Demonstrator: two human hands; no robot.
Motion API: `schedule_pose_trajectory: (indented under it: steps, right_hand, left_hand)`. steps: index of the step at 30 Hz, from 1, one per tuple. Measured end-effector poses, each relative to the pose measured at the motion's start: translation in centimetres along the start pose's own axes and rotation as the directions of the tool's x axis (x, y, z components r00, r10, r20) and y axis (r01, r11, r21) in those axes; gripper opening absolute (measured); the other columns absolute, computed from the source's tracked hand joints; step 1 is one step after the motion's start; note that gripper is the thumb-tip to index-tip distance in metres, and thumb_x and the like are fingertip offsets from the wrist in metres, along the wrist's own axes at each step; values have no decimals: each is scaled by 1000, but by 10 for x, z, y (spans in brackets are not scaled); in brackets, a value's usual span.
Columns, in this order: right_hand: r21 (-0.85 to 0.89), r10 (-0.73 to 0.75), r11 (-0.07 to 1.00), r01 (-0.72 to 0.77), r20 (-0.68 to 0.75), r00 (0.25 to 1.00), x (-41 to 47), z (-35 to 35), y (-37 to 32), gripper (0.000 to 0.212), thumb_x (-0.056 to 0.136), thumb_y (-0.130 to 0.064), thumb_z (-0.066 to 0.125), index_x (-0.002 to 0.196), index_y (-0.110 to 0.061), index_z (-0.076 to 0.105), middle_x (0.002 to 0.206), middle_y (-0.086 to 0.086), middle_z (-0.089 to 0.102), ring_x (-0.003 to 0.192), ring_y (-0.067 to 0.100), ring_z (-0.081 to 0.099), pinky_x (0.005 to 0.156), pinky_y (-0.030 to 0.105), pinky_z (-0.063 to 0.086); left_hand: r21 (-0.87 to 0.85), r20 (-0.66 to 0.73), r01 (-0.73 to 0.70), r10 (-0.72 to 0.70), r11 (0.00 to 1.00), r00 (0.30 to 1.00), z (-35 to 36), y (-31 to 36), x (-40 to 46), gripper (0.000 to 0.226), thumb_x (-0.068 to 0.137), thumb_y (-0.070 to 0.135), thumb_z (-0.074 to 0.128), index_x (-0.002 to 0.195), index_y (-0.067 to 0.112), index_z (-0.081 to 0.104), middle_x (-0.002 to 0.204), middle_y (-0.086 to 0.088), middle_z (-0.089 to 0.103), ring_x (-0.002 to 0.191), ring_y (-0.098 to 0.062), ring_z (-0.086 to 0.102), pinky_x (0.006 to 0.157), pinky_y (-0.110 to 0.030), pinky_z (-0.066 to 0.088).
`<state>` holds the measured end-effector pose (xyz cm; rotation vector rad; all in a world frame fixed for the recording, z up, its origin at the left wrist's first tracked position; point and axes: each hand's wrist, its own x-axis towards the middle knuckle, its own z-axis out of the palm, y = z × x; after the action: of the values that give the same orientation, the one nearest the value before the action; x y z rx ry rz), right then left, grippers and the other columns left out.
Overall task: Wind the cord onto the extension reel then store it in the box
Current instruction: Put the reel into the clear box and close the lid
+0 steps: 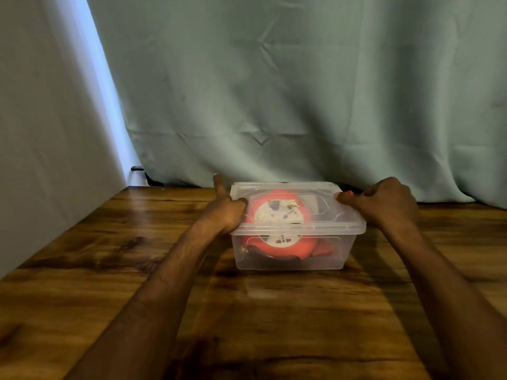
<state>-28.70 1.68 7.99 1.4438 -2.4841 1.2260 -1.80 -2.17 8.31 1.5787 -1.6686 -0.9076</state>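
curtain [301, 91] close behind box [288, 253], table [82, 297] front open

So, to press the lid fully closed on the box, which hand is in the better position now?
Probably the right hand: its thumb already lies on the lid edge. The left hand grips the box side, one finger pointing up.

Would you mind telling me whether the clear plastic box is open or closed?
Closed: the clear lid sits on the clear plastic box, both hands at its ends.
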Motion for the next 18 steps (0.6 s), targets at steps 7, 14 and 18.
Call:
schedule_pose_trajectory:
  steps: [7, 14, 18]
  right_hand:
    - [-106, -45, 994, 34, -110, 993, -9, -4, -8, 48, 77, -58, 83, 84, -11, 79, 70, 5, 61, 65, 22, 55, 54, 26, 35]
    - [-52, -36, 998, 30, -103, 994, -10, -2, -6, 43, 79, -55, 83, 84, -12, 78, 71, 3, 63, 66, 21, 57, 60, 28, 39]
    - [-70, -44, 997, 37, -109, 993, -11, -2, -7, 43, 79, -55, 83, 85, -13, 79, 70, 3, 63, 65, 21, 57, 59, 27, 37]
  left_hand:
    - [14, -154, 57, -54, 998, 987, 1, -6, 3, 76, 100, 38, 63, 161, 18, 23, 151, -13, 53, 120, -34, 63, 86, -36, 55]
    - [76, -385, -16, 44, 997, 922, 7, -14, 3, 26, 93, 27, 73, 107, 5, 72, 96, -8, 69, 68, -13, 57, 48, -20, 32]
    - [161, -446, -38, 107, 986, 889, 7, -13, 6, 24, 89, 26, 74, 93, 2, 74, 87, -14, 73, 71, -24, 61, 50, -25, 35]
